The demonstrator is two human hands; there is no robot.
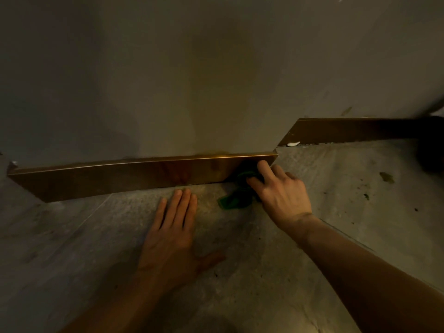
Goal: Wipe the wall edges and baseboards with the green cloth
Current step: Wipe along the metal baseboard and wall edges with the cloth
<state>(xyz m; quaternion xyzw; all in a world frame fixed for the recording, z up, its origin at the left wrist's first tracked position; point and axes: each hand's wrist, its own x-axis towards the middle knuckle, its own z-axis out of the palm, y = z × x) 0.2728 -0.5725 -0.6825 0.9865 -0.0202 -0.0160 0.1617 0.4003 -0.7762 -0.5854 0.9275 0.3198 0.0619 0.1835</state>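
Green cloth bunched at the corner end of the baseboard, under my right hand.

I see the green cloth (236,197) crumpled on the floor (336,188) and pushed against the right end of the brown baseboard (134,175), where the wall (168,80) turns a corner; my right hand (280,192) grips it with fingers curled over the wad, index tip touching the board, while my left hand (171,234) lies flat and spread on the floor just beside it, holding nothing. My worry is that the cloth is so balled up that only a small patch meets the board, so a stroke could skip the top ledge. The sharp outer corner could snag the fabric and pull it loose. The floor looks gritty and stained; dragging the loose tail through that may smear dirt back onto the board. Dim light could hide missed spots.
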